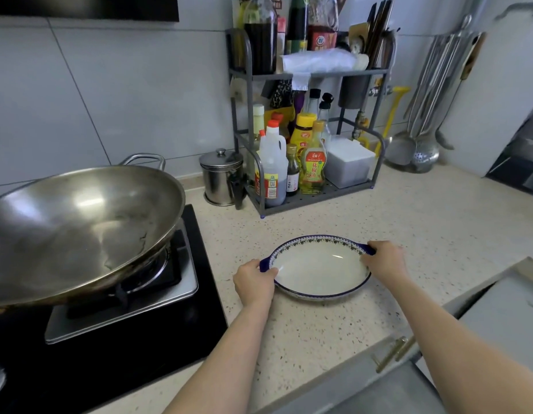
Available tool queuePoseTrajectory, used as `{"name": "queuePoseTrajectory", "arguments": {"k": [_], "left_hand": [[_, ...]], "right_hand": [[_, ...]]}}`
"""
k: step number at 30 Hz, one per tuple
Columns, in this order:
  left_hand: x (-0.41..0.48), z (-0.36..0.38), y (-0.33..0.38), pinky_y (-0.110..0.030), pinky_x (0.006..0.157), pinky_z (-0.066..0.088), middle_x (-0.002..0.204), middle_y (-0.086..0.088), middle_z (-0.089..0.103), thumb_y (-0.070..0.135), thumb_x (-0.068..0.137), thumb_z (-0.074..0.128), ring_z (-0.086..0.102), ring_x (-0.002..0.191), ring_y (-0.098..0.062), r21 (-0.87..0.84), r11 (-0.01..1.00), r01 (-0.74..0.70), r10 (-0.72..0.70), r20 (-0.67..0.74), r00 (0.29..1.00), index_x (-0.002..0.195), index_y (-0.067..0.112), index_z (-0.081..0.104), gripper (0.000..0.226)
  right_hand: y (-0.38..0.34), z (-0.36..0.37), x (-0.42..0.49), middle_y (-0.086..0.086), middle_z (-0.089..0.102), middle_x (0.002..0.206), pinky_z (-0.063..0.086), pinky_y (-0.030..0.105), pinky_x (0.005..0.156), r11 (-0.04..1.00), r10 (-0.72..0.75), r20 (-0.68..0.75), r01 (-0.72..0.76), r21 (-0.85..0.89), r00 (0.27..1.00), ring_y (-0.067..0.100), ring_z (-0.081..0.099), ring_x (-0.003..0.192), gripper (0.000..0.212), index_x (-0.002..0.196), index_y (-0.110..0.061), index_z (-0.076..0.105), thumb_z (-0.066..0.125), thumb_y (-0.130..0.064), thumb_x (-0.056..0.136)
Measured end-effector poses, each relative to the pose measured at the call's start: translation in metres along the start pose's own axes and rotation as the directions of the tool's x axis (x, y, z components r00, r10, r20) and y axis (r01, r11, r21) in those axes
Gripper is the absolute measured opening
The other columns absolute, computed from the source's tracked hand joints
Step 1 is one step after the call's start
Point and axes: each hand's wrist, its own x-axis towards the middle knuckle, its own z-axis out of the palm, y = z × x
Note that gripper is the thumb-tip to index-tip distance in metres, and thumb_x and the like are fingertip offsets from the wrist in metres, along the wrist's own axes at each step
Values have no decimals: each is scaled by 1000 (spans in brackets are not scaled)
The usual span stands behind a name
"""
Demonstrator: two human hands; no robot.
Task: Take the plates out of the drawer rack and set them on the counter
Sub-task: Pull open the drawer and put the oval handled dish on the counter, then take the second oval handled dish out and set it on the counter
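- Wok (80, 228) rim juts out, near the plate's left side.
- Left grip (253, 282) clamped on the plate's blue left handle.
- Plate (319, 270) level, low at the worktop (438, 234); contact unclear.
- Right grip (384, 261) clamped on the right handle; bare worktop beyond.

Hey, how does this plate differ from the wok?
The plate is white with a blue patterned rim; the wok is bare metal. The left hand and right hand hold the plate roughly level; the wok sits tilted on the burner, untouched. The wok is much bigger. Both are empty.
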Motion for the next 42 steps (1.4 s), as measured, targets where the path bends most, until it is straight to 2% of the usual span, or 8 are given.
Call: {"name": "queuePoseTrajectory", "arguments": {"k": [8, 10, 12, 13, 15, 19, 29, 42], "left_hand": [[-4, -1, -1, -22, 62, 38, 63, 2, 57, 11, 76, 66, 52, 67, -19, -4, 1000, -4, 4, -15, 1000, 53, 29, 43, 38], [-8, -6, -1, -20, 53, 33, 58, 9, 46, 14, 81, 64, 46, 64, -17, 3, 1000, -6, 6, -6, 1000, 53, 32, 34, 45], [-16, -14, -1, -20, 65, 42, 74, 3, 59, 18, 88, 57, 54, 82, -25, 1, 999, -41, 40, 20, 999, 73, 29, 57, 18], [-22, -19, -4, -27, 82, 47, 99, -6, 67, 22, 91, 52, 57, 100, -28, 16, 999, -49, 48, 38, 998, 103, 21, 63, 17], [-32, -30, -10, -33, 108, 33, 141, -7, 47, 27, 95, 43, 41, 131, -25, 66, 993, -93, 88, 79, 993, 139, 17, 37, 46], [-44, -58, -21, -33, 117, 12, 157, 4, 12, 34, 98, 30, 5, 145, -11, 240, 936, -256, 230, 132, 964, 147, 21, 15, 53], [-86, -180, -71, -42, 118, 0, 158, -4, 0, 47, 95, 26, -6, 146, -18, 546, 718, -432, 385, 205, 900, 147, 29, 3, 60], [-186, -400, -237, -39, 116, -10, 158, -2, -9, 35, 97, 18, -12, 145, -15, 699, 619, -359, 321, 193, 927, 146, 22, -7, 56]], "right_hand": [[-1, 3, -1, 5, 40, 51, 27, 25, 47, 999, 37, 20, -37, -12, 999, 24, 40, 56, 34, 49, -13, 39, 50, 3, 78], [-7, -2, -7, 19, 62, 77, 44, 32, 61, 998, 42, 17, -41, -44, 999, 34, 57, 82, 12, 82, -1, 62, 54, -9, 84], [-15, -5, -15, 25, 62, 107, 48, 41, 80, 993, 9, -13, -10, -115, 1000, 39, 56, 102, 32, 112, 7, 55, 52, -17, 89], [-21, -5, -22, 26, 61, 110, 46, 42, 82, 990, -49, -31, 44, -134, 998, 39, 54, 104, 31, 112, 5, 53, 50, -16, 90], [-34, 0, -38, 29, 59, 112, 44, 41, 81, 979, -147, -38, 139, -152, 988, 40, 53, 107, 24, 107, 3, 52, 48, -15, 91], [-67, 23, -81, 21, 40, 144, 33, 39, 108, 945, -269, 67, 277, -176, 961, 32, 37, 133, 51, 138, -1, 35, 47, -23, 94], [-155, 56, -241, 12, 27, 153, 18, 31, 116, 778, -593, 94, 599, -186, 800, 23, 25, 142, 60, 144, -8, 25, 44, -34, 94], [-208, 177, -491, 3, 0, 157, -5, 38, 118, 643, -675, 386, 758, -111, 629, 20, -2, 146, 63, 147, -15, 0, 27, -42, 97]]}}
